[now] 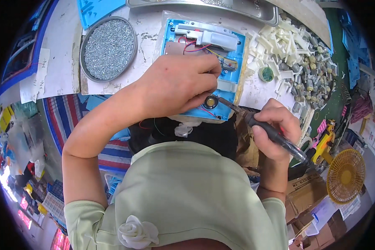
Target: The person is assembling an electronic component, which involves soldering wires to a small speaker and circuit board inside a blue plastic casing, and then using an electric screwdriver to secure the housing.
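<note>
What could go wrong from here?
The right hand grips what looks like a soldering iron. Its tip points toward the left hand, so, if hot, a slip might burn the fingers.

The tip is also close to the round black part and the blue plastic case; stray contact could mark either one.

Thin red wire loops above the left hand and might get snagged.

Up at the left, a round pan point(82, 60) full of shiny screws point(109, 49). Over on the right, a yellow fan point(346, 176) near a brown box point(309, 192). Lower left, a striped cloth point(64, 114).
</note>
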Available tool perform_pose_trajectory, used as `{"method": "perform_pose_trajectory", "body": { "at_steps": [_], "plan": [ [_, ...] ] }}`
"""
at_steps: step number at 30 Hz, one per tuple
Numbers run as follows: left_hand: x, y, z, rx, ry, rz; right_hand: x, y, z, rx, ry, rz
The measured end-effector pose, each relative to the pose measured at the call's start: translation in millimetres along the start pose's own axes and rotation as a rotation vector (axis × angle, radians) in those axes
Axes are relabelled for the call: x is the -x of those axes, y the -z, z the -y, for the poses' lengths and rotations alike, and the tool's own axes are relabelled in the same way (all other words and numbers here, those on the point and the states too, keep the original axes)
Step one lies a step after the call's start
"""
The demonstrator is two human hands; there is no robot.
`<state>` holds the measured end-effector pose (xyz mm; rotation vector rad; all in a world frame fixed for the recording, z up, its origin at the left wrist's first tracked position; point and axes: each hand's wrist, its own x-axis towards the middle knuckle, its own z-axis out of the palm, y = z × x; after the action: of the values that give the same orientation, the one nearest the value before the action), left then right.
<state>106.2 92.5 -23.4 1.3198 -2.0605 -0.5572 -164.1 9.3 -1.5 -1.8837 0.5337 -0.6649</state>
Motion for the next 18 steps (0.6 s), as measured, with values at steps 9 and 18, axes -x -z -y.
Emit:
{"method": "perform_pose_trajectory", "body": {
  "at_steps": [9,18],
  "plan": [
    [0.5,2.2,-0.8,-0.01,0.012,0.024,5.6,7.8,1.5,-0.011,0.009,-0.044],
    [0.5,1.0,1.1,0.028,0.006,0.001,7.3,10.0,5.7,-0.04,-0.005,-0.074]
  ]
}}
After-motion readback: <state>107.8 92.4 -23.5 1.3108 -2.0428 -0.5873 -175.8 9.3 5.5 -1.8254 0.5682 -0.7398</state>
